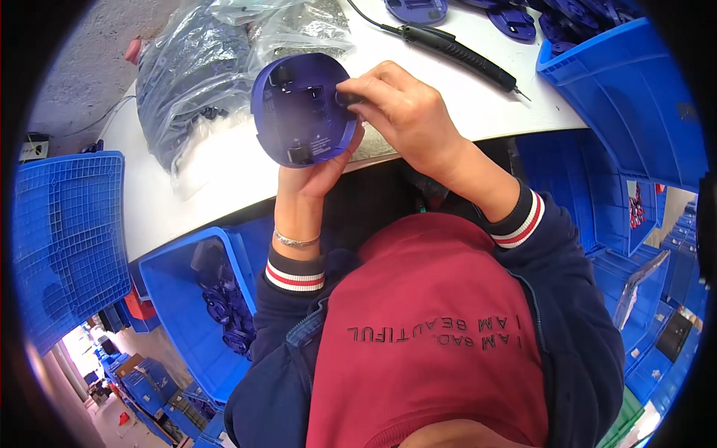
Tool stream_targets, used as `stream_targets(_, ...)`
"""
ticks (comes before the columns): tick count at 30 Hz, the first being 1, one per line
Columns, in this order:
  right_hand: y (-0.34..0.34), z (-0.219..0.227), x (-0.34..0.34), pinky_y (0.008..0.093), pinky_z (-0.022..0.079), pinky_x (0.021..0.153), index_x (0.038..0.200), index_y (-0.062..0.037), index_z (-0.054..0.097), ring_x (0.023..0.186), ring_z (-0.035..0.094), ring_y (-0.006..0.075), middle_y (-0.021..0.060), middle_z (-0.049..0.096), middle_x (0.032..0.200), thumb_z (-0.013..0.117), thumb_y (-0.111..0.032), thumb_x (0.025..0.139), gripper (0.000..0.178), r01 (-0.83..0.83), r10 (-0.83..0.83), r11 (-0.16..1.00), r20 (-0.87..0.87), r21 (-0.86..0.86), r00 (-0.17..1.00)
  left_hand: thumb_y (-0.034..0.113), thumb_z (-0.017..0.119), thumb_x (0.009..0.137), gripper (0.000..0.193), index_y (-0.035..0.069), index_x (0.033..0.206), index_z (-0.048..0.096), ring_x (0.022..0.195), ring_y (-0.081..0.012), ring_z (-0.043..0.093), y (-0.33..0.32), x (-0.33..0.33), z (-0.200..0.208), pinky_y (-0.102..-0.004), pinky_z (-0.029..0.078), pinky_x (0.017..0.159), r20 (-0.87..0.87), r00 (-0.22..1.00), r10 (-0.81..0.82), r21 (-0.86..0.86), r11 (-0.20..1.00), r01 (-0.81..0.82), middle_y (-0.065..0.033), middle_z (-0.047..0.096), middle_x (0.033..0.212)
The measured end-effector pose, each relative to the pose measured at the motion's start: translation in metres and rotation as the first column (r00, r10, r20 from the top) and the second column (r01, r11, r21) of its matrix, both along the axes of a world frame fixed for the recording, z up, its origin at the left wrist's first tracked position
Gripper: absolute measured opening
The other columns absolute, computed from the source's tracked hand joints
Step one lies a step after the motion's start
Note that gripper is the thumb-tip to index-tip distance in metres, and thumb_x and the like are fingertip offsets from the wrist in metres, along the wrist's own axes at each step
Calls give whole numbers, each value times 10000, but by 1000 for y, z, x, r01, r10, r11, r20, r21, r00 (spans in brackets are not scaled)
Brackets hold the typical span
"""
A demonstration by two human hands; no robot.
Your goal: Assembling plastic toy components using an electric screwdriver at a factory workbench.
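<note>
A round, dark purple plastic housing (300,119) with a raised rim is held up above the white worktable (216,201), its recessed face toward me. My left hand (323,176) is closed around its underside; most of those fingers are hidden behind the housing. At the right rim, my right hand (409,112) pinches a small dark, rounded piece (346,99) between thumb and fingers, against or very close to the housing. The exact kind of that piece cannot be made out. Black pads (300,154) sit near the housing's edge.
Clear plastic bags (196,71) of parts lie at the back left. A black electric screwdriver (459,56) rests at the back right, near more purple housings (512,22). Blue crates (627,89) stand around the table; a blue bin (196,328) below left holds purple parts (228,310).
</note>
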State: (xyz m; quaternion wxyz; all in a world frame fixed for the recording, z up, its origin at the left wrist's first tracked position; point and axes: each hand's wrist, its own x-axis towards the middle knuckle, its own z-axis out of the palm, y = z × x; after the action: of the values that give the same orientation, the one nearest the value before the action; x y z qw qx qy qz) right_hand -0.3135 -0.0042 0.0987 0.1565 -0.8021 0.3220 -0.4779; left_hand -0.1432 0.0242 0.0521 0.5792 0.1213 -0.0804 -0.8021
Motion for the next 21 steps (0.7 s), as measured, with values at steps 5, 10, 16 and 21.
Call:
stream_targets(5, 2, -4, 0, 305, 516, 622, 899, -53, 630, 736, 636, 222, 71, 610, 802, 721, -7, 706, 218, -43, 44, 997, 10, -65, 999, 266, 553, 933, 337, 48, 1190, 549, 1044, -251, 588, 6, -2, 3, -395, 509, 899, 71, 997, -6, 3, 1000, 6, -116, 584, 1172)
stream_targets(10, 0, -3, -5, 313, 509, 621, 882, -60, 627, 736, 631, 238, 67, 604, 776, 727, -20, 688, 222, -45, 32, 992, -115, -115, 993, 252, 556, 936, 321, 39, 1174, 543, 1013, -253, 592, 5, -1, -3, -390, 522, 867, 78, 996, -39, -23, 999, 41, -115, 590, 1133)
stream_targets(16, 2, -11, 2, 317, 510, 641, 891, -59, 630, 747, 629, 254, 68, 604, 773, 732, -34, 681, 235, 47, -52, 993, -44, -106, 998, 236, 551, 940, 315, 25, 1173, 528, 983, -240, 596, 5, -4, -1, -389, 525, 847, 125, 992, 2, -9, 1000, -1, -101, 589, 1109)
stream_targets(21, 5, -18, -1, 286, 519, 691, 950, -41, 643, 778, 651, 210, 55, 635, 872, 701, -29, 749, 209, 11, -6, 997, 74, -74, 997, 207, 596, 924, 321, 45, 1194, 528, 972, -211, 599, 4, 0, -2, -359, 496, 892, 168, 986, -17, -20, 1000, 20, -91, 606, 1091)
